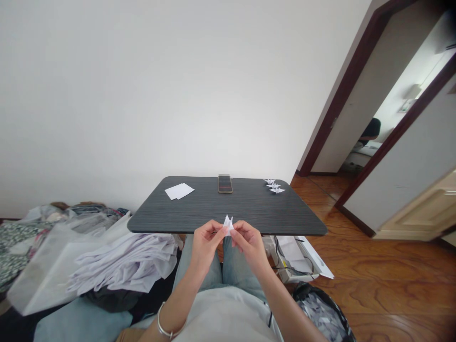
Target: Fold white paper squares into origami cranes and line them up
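Observation:
Between both hands, at the near edge of the dark table (199, 213), is a small folded white paper (228, 223) with two points sticking up. My left hand (208, 240) pinches its left side between thumb and fingers. On the right side, my right hand (248, 240) pinches it in the same way. Several folded paper cranes (276, 190) stand in a row at the table's far right corner. Toward the far left lie white paper sheets (179, 191), partly overlapping.
A phone (225, 184) lies at the table's back edge near the white wall. Piled clothes (124, 261) are on the left. Under the table's right side sits a box (295, 259) with papers and cables, beside a black bag (322, 311) of paper scraps.

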Motion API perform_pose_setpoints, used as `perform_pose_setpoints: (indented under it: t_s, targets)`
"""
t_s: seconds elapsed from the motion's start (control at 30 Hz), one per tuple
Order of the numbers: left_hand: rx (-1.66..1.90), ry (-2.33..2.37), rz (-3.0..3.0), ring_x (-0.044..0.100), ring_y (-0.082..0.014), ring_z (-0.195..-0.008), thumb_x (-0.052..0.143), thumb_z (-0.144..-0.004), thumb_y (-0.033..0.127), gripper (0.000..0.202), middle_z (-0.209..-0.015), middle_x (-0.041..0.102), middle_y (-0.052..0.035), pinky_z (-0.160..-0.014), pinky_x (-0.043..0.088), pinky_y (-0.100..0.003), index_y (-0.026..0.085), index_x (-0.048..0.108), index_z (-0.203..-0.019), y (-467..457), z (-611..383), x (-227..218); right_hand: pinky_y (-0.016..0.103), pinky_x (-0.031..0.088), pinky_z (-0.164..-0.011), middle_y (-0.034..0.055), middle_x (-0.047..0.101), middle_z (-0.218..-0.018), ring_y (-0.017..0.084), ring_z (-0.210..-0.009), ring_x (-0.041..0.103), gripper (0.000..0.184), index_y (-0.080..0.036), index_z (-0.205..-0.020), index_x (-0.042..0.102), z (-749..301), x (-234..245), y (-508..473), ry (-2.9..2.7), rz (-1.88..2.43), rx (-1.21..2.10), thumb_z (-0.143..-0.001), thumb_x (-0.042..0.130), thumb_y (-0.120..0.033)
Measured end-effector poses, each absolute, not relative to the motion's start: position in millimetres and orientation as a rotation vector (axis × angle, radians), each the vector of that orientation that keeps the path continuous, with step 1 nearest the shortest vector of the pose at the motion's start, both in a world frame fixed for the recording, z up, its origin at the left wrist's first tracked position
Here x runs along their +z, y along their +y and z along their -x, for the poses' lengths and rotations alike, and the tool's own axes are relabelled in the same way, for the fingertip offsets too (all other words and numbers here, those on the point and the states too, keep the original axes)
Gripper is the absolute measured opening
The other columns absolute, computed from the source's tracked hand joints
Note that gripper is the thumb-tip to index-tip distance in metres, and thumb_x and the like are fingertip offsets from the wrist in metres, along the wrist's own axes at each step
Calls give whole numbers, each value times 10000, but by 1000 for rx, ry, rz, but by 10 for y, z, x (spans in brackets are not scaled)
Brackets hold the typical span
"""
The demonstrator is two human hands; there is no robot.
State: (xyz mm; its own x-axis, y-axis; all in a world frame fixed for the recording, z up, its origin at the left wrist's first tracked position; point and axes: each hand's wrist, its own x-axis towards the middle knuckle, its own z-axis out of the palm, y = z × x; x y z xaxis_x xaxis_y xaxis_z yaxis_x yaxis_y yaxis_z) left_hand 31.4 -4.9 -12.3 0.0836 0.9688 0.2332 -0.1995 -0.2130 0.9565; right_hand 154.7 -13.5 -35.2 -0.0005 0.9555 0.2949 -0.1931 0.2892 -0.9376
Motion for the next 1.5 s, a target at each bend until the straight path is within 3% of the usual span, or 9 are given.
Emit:
perform_pose_setpoints:
  t_s: [0.2,0.67,1.0,1.23,1.33,1.5]
  targets:
    - [1307,815,-1307,477,-105,-548,652,-707,369,233,-584,567,1,-522,381,-211,137,648,-683,-55,-295,-115,178,286,-384,-33,511,-548,82,-447,390,230,-182,-750,554,-1569,-355,-97,-1202,766,1135,-787,603,-403]
    - [1318,803,-1268,554,-119,-584,696,-674,309,197,-647,619,-10,-547,453,-228,134,644,-750,-104,-294,-93,173,310,-389,-13,556,-576,93,-481,458,228,-178,-731,552,-1563,-299,-140,-1173,757,1158,-766,632,-389]
    - [1293,813,-1304,495,-94,-517,671,-690,330,205,-587,576,5,-508,412,-210,145,598,-641,-96,-279,-11,185,301,-395,-21,526,-567,91,-472,449,225,-173,-701,568,-1560,-278,-188,-1235,832,1053,-758,636,-380]
    - [1256,817,-1362,481,-84,-526,639,-690,217,114,-569,555,17,-518,394,-195,143,571,-637,-57,-222,-57,190,323,-414,-10,551,-600,94,-496,466,206,-170,-706,582,-1561,-283,-204,-1255,855,1003,-772,624,-360]
    - [1237,777,-1359,507,-93,-561,630,-684,179,83,-616,571,14,-534,412,-197,151,564,-725,-51,-211,-71,193,333,-411,-11,542,-594,99,-498,469,211,-172,-703,584,-1556,-275,-212,-1242,868,970,-770,620,-369]
    - [1389,777,-1322,564,-114,-637,616,-683,159,201,-724,589,15,-583,458,-214,195,513,-852,-67,-232,-87,194,357,-425,-8,570,-613,104,-509,496,195,-175,-731,584,-1528,-237,-238,-1217,880,1000,-754,643,-359]
